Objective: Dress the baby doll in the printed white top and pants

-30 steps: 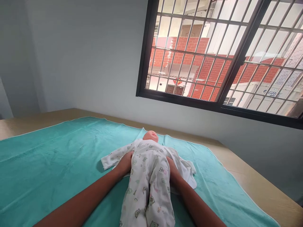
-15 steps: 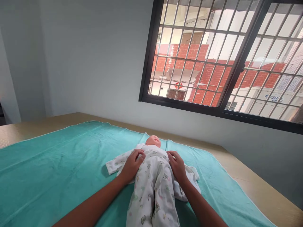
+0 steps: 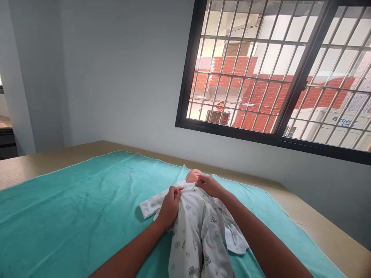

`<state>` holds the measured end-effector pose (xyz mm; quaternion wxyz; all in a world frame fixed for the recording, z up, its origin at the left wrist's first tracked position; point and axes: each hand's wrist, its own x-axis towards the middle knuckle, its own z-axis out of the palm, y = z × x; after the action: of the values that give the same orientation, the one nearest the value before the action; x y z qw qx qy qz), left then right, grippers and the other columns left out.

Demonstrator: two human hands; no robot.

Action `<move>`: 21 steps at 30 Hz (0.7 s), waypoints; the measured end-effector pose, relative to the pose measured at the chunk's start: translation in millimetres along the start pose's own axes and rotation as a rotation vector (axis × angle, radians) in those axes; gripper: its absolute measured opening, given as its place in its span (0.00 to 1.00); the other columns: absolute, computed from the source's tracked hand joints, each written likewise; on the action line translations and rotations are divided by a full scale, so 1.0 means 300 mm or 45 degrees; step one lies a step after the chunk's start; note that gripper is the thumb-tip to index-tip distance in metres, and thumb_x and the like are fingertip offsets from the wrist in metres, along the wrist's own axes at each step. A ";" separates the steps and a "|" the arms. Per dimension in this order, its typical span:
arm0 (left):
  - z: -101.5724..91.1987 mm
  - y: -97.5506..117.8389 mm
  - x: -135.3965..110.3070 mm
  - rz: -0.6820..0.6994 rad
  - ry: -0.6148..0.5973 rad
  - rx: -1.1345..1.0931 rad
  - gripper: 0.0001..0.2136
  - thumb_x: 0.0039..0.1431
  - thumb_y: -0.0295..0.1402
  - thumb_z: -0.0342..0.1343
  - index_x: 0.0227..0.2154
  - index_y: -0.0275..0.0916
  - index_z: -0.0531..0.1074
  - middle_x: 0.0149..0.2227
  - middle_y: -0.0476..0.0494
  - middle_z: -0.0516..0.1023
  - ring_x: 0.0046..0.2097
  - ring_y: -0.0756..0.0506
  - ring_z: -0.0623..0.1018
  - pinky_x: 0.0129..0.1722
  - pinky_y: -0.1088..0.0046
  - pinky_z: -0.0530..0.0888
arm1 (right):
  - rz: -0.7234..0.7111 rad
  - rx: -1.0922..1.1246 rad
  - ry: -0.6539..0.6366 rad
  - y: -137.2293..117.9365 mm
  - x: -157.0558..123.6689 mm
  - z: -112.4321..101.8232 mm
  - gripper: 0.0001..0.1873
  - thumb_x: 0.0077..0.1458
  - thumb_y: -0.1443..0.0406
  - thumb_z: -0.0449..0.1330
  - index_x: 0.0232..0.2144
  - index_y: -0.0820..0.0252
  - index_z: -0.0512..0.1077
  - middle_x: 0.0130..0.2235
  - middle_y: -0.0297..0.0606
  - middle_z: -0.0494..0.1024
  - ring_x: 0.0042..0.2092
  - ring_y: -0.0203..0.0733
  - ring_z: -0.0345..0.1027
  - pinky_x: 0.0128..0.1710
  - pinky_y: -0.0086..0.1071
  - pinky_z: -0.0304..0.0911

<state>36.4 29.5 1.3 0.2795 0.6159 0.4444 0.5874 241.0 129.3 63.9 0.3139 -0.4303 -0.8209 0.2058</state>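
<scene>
A baby doll (image 3: 191, 176) lies on its back on a teal blanket (image 3: 87, 200), its head toward the wall. White printed baby pants (image 3: 188, 231) lie over its body, with the ribbed waistband up near the chest. My left hand (image 3: 171, 206) grips the left edge of the pants by the waistband, fingers curled. At the waistband just below the doll's chin, my right hand (image 3: 211, 185) pinches the cloth; its fingertips partly cover the doll's chin area. A white printed sleeve (image 3: 153, 204) spreads out to the left, and more white cloth (image 3: 236, 239) lies under my right forearm.
The blanket covers most of a light wood table (image 3: 307, 208). Behind it stands a grey wall (image 3: 124, 77) with a dark-framed barred window (image 3: 232, 129) on the right. A dark object (image 3: 7, 143) shows at the far left edge.
My right hand has moved up and inward from the pants' right side to the waistband near the doll's chin. My left hand stays at the left edge. The view has shifted slightly.
</scene>
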 end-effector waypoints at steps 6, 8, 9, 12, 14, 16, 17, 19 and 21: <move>-0.013 -0.064 0.033 0.052 0.173 0.061 0.03 0.60 0.28 0.46 0.32 0.41 0.64 0.47 0.40 0.71 0.50 0.42 0.72 0.52 0.60 0.68 | 0.127 -0.117 0.281 0.007 0.016 0.093 0.11 0.50 0.60 0.57 0.21 0.55 0.63 0.22 0.26 0.67 0.27 0.36 0.57 0.30 0.30 0.53; -0.010 -0.073 0.043 0.081 0.173 0.062 0.06 0.54 0.22 0.46 0.31 0.40 0.64 0.47 0.40 0.69 0.52 0.42 0.71 0.53 0.59 0.67 | 0.144 -0.117 0.374 -0.006 0.002 0.106 0.08 0.51 0.60 0.56 0.23 0.55 0.64 0.25 0.29 0.70 0.29 0.38 0.61 0.32 0.31 0.55; -0.009 -0.069 0.044 0.098 0.168 0.059 0.08 0.52 0.21 0.46 0.31 0.40 0.64 0.47 0.40 0.69 0.52 0.42 0.71 0.53 0.60 0.67 | 0.143 -0.115 0.422 -0.019 -0.012 0.103 0.06 0.52 0.60 0.55 0.26 0.55 0.65 0.28 0.31 0.72 0.32 0.39 0.63 0.34 0.32 0.57; -0.012 -0.004 0.017 0.149 0.138 0.067 0.11 0.53 0.20 0.44 0.35 0.40 0.66 0.48 0.40 0.69 0.54 0.42 0.70 0.52 0.62 0.68 | 0.114 -0.120 0.545 -0.083 -0.116 0.067 0.09 0.56 0.59 0.52 0.34 0.56 0.68 0.39 0.38 0.74 0.42 0.44 0.66 0.43 0.37 0.61; -0.031 0.074 -0.046 0.140 0.075 0.107 0.09 0.56 0.23 0.45 0.37 0.40 0.67 0.46 0.41 0.70 0.50 0.43 0.71 0.48 0.64 0.70 | 0.067 -0.122 0.562 -0.142 -0.254 0.036 0.10 0.58 0.58 0.51 0.38 0.55 0.68 0.42 0.40 0.74 0.44 0.45 0.66 0.46 0.39 0.61; -0.064 0.158 -0.156 0.081 -0.059 0.184 0.06 0.58 0.28 0.49 0.37 0.41 0.68 0.41 0.44 0.72 0.43 0.44 0.73 0.44 0.66 0.70 | -0.076 -0.106 0.443 -0.197 -0.442 0.019 0.07 0.60 0.59 0.52 0.36 0.53 0.68 0.39 0.39 0.74 0.42 0.44 0.67 0.44 0.38 0.63; -0.084 0.195 -0.225 0.050 -0.176 0.229 0.04 0.60 0.31 0.50 0.36 0.42 0.69 0.38 0.46 0.73 0.39 0.45 0.73 0.41 0.68 0.70 | -0.117 -0.099 0.329 -0.217 -0.545 0.021 0.07 0.60 0.59 0.53 0.31 0.52 0.67 0.34 0.37 0.74 0.36 0.43 0.67 0.38 0.36 0.64; -0.121 0.252 -0.377 0.039 -0.393 0.289 0.04 0.60 0.33 0.51 0.31 0.42 0.69 0.33 0.48 0.73 0.35 0.46 0.72 0.36 0.71 0.70 | -0.194 -0.144 0.047 -0.237 -0.747 0.050 0.08 0.59 0.60 0.56 0.27 0.49 0.67 0.28 0.34 0.73 0.30 0.42 0.67 0.31 0.33 0.64; -0.148 0.286 -0.516 0.128 -0.565 0.373 0.02 0.59 0.33 0.55 0.32 0.44 0.72 0.36 0.47 0.75 0.38 0.45 0.74 0.38 0.71 0.70 | -0.236 -0.242 -0.144 -0.229 -0.909 0.108 0.03 0.57 0.61 0.57 0.30 0.45 0.69 0.30 0.33 0.75 0.29 0.43 0.69 0.26 0.32 0.64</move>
<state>25.3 -152.6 8.9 0.2486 0.7848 0.4215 0.3804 297.0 -138.3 -9.9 0.2425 -0.3682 -0.8893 0.1212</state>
